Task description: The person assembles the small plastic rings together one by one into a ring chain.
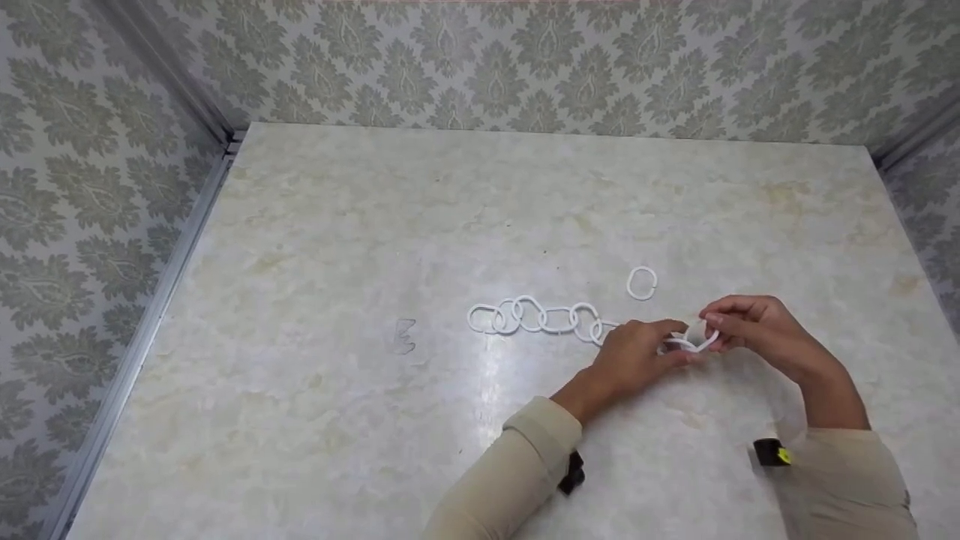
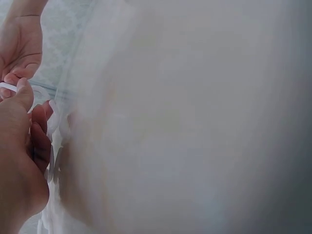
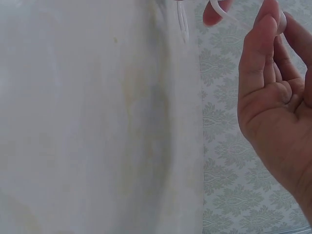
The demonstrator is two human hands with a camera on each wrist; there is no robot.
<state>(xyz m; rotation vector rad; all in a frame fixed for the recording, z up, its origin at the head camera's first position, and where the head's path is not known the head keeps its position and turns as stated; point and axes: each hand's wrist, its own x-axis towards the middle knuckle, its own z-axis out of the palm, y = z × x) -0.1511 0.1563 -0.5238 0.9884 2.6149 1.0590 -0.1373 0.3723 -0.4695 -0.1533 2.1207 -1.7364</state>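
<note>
A chain of white oval plastic links (image 1: 497, 319) lies across the table, running right to my left hand (image 1: 637, 349). With thumb and fingers, my left hand holds the chain near its right end, covering some links. My right hand (image 1: 769, 334) pinches the end link (image 1: 707, 343) between thumb and fingertips, just right of the left hand. In the right wrist view, part of a white link (image 3: 218, 9) shows beside the right fingers (image 3: 261, 48). One loose white link (image 1: 628, 283) lies behind the hands, apart from the chain.
The pale marbled table (image 1: 337, 225) reaches back to a patterned wall (image 1: 495, 67). A jagged outline mark (image 1: 405, 336) is on the tabletop left of the chain. Dark wrist devices (image 1: 769, 452) sit by both sleeves.
</note>
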